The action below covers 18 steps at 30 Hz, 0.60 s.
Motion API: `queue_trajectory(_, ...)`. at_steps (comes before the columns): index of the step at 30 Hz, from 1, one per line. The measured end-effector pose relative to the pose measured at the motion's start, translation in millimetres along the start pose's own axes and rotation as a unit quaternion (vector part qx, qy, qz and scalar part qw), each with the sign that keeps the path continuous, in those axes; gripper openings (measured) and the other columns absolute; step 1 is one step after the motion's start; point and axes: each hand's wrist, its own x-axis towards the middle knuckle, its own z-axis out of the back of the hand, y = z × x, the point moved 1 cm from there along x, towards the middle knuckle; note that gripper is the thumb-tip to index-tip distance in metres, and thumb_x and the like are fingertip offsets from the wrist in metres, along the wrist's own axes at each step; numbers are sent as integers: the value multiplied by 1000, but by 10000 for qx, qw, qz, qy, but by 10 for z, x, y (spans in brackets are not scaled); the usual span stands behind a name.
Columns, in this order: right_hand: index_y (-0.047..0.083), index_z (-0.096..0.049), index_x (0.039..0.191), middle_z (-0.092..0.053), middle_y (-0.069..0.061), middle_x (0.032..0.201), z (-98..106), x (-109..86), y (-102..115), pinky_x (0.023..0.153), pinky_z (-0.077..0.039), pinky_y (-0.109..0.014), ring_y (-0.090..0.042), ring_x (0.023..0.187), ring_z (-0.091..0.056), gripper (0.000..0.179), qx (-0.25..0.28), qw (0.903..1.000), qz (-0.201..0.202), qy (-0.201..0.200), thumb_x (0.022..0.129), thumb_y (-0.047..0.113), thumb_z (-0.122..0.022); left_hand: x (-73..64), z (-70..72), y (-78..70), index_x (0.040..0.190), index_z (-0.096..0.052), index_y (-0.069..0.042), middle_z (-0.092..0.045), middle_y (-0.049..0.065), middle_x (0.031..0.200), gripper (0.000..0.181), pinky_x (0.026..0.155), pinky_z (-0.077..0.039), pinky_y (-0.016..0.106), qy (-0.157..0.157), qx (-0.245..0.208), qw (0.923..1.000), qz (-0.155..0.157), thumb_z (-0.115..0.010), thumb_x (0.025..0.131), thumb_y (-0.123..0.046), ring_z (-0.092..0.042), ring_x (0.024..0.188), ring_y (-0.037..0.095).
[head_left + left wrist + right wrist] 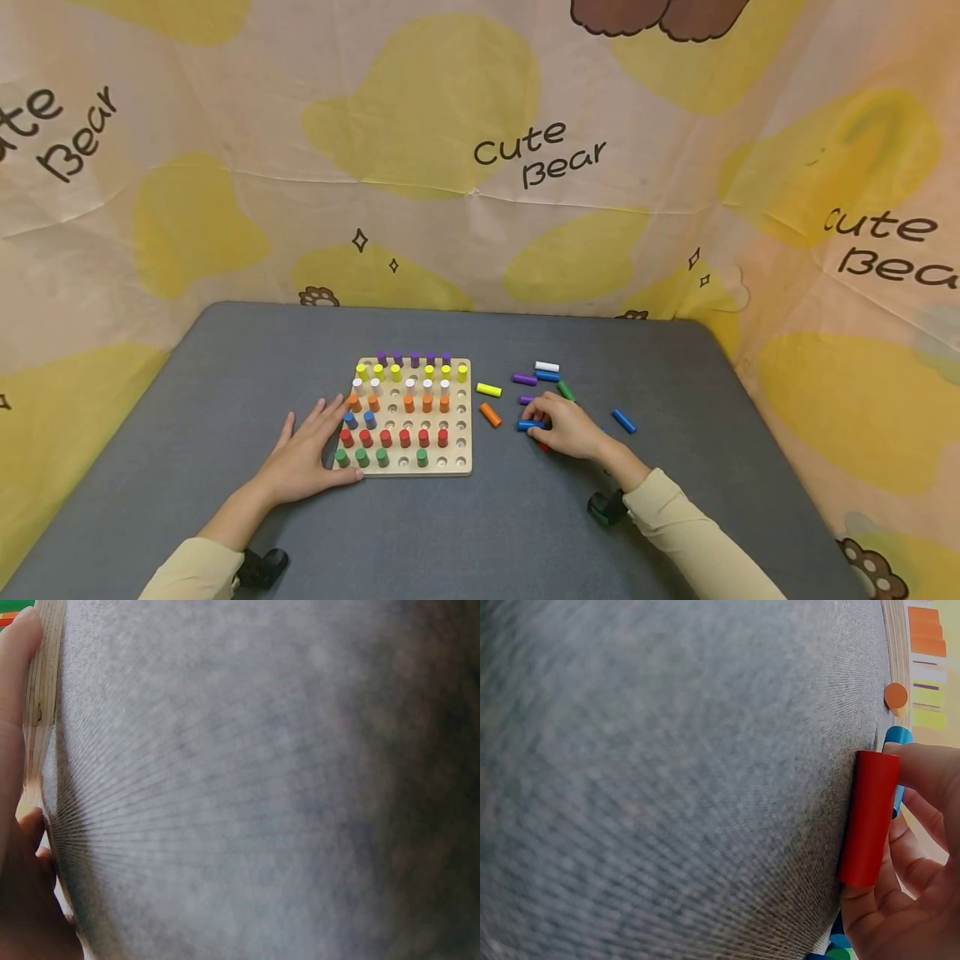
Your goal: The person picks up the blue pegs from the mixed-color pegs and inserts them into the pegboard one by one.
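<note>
A pale wooden pegboard (442, 421) lies on the table, with rows of coloured pegs standing in its holes. My left hand (303, 458) rests at its left side, fingers spread along the edge and thumb at the near corner; the left wrist view shows the thumb (15, 667) against the board's side. To the right of the board, my right hand (566, 427) pinches a blue peg (530, 426) between thumb and fingers. A red peg (870, 817) lies close by that hand, mostly hidden under it in the head view.
Loose pegs lie around the right hand: a yellow peg (489, 390), an orange peg (491, 415), a purple peg (524, 379), a white peg (547, 367), a green peg (566, 391) and a blue peg (624, 421) farther right. A printed cloth (420, 108) hangs behind the grey table (262, 358).
</note>
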Motion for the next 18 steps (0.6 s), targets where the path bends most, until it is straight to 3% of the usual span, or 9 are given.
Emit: queue_trajectory(18,17,-63,95,-58,8,85,29,167,213,67,-45,-21,-8,75,-51,12,183,9998,67,32,84,15,-67,-15,17,-35,149,-17,-19,-18,12,153,109,103,4,66,18,-30,10000,31,-65,65,-70,-11,139,40)
